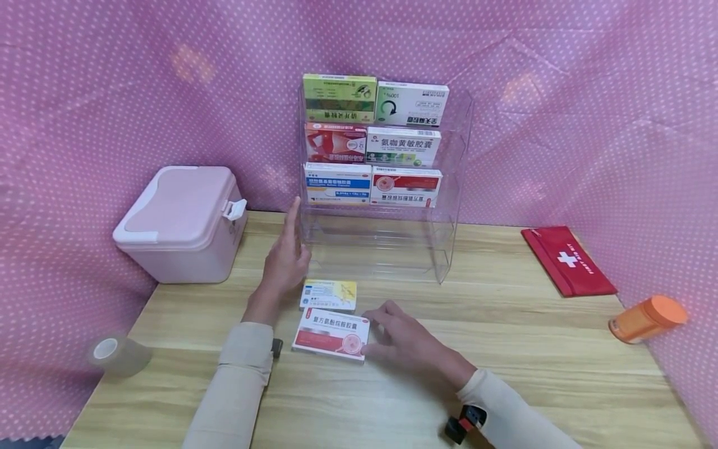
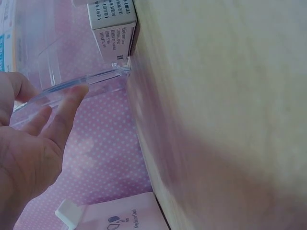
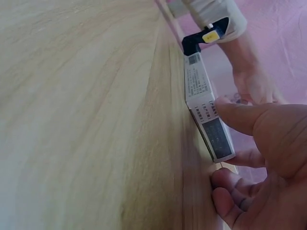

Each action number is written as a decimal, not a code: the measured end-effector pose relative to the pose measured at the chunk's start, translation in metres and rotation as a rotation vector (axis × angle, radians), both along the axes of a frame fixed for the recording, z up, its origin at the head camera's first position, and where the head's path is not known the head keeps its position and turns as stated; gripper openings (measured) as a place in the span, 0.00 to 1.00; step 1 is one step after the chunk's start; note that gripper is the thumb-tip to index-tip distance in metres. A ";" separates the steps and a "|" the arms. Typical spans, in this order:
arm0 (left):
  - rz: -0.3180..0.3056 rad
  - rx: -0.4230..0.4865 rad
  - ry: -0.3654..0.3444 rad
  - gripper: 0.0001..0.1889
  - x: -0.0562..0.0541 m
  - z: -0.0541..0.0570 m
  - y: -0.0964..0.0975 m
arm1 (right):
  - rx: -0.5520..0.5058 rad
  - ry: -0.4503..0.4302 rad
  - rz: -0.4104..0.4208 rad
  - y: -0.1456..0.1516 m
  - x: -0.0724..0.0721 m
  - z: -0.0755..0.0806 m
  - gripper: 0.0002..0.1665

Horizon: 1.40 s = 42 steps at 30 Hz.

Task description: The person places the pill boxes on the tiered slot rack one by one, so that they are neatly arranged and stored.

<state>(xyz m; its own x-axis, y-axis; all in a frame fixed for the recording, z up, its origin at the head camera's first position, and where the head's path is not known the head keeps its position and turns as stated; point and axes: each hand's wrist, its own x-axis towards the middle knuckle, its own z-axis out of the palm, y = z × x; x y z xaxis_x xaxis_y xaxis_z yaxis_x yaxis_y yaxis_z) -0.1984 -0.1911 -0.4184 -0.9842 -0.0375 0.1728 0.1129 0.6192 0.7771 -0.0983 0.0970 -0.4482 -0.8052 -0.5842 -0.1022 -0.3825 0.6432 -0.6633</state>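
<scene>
A clear acrylic display rack [image 1: 387,240] carries medicine boxes on its upper tiers. My left hand [image 1: 283,255] is at the rack's left side, its straight, spread fingers touching the clear panel [image 2: 103,76] in the left wrist view. On the table in front of the rack is a white and red medicine box [image 1: 331,333]. My right hand [image 1: 409,340] pinches its right end, and in the right wrist view the thumb [image 3: 240,115] presses the edge of the box. Just behind it lies a yellow and white medicine box [image 1: 328,294].
A pink medicine chest [image 1: 174,224] stands to the left, with a roll of clear tape [image 1: 120,355] nearer me. Over on the right are a red first aid pouch [image 1: 569,262] and an orange bottle [image 1: 645,319]. A pink dotted cloth [image 1: 533,125] hangs behind the table.
</scene>
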 end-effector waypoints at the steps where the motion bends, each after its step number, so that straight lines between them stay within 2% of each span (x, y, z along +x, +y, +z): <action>1: 0.000 0.001 0.001 0.62 0.000 0.000 0.000 | 0.000 -0.005 -0.002 0.000 0.000 0.000 0.36; 7: 0.000 -0.002 0.011 0.61 -0.002 -0.001 -0.001 | -0.019 -0.068 -0.048 -0.004 -0.002 0.003 0.37; 12: -0.004 0.000 0.003 0.62 -0.001 -0.001 -0.002 | -0.100 -0.130 -0.071 -0.008 0.000 0.004 0.34; 17: -0.005 0.004 -0.001 0.61 0.000 -0.001 -0.002 | -0.206 -0.201 -0.050 -0.012 0.002 0.004 0.30; 22: -0.007 0.005 0.001 0.62 -0.001 -0.002 -0.002 | -0.277 -0.282 -0.039 -0.015 0.004 0.004 0.31; 27: -0.011 0.012 0.010 0.62 -0.002 -0.003 -0.002 | -0.308 -0.310 -0.042 -0.014 0.004 0.002 0.33; 31: -0.011 0.016 0.010 0.62 -0.002 -0.004 -0.002 | -0.315 -0.329 -0.075 -0.012 0.004 0.003 0.33; 42: -0.006 0.018 -0.009 0.62 -0.001 -0.002 -0.001 | -0.334 -0.318 -0.138 -0.003 0.000 0.010 0.34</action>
<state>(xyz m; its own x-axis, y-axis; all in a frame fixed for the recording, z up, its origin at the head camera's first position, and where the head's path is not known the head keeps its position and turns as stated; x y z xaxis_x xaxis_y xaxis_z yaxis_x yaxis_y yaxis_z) -0.1995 -0.1925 -0.4205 -0.9859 -0.0350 0.1638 0.1097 0.6041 0.7893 -0.0981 0.0941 -0.4383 -0.8366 -0.5170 -0.1809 -0.0534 0.4057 -0.9124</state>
